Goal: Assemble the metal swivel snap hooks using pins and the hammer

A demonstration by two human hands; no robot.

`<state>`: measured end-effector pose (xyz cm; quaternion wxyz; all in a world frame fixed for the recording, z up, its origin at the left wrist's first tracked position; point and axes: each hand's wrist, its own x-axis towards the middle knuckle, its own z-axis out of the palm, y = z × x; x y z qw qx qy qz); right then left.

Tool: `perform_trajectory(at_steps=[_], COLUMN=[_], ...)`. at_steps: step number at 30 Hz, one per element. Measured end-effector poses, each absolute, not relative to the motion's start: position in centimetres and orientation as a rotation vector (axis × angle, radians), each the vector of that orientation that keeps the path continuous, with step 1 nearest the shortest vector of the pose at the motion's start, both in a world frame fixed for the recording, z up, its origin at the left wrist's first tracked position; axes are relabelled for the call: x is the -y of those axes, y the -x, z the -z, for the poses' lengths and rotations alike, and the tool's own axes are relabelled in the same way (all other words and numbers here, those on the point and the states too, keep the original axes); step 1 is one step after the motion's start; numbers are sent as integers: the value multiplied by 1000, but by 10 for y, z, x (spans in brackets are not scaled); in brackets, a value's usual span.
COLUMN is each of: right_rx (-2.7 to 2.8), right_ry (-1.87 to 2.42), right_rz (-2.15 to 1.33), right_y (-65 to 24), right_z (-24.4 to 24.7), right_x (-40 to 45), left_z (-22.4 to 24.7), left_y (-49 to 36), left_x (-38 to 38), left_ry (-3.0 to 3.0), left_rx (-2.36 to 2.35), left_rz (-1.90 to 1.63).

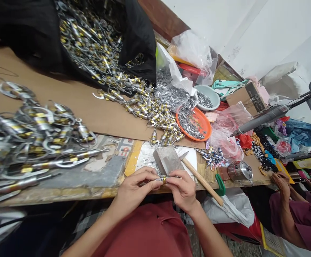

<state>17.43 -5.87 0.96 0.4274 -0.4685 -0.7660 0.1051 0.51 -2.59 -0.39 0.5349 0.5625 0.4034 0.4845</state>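
We look down at a crowded workbench (112, 192), our two bare hands meeting over its front edge. Our left hand (135, 185) pinches one end of a small silver-and-gold piece (162, 179) between thumb and fingertips; our right hand (182, 187) pinches the other end the same way. The piece lies level between them, just in front of a grey metal block (167, 160) that rests on a white sheet (144, 154).

Beside the block, to our right, lies a hammer (202, 180), its wooden handle slanting toward us past a green clamp-like thing (220, 185). Farther right stands a shiny metal mug (239, 171).

Beyond the block, a heap of silver-and-yellow fittings (144, 107) spills from a black bag (142, 39) — next to it, an orange dish (208, 126) and a pale bowl (215, 99) hold small metal parts. A second, blurred pile (43, 132) fills the left side. At far right we see a co-worker's hands (281, 184) at the bench.
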Motion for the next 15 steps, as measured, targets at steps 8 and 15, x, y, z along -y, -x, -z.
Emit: perform_trajectory(at_steps=[8,15], right_rx=[1945,1923], right_ry=[1193,1200], right_rz=[-227,-178], right_y=[-174,-171], right_z=[-7,-7], right_x=[59,59], left_z=[3,10], left_y=[-7,-8], left_x=[24,27], left_ry=[-1317,-1377], left_rx=[-962,-1027], left_rz=[-1141,-1199])
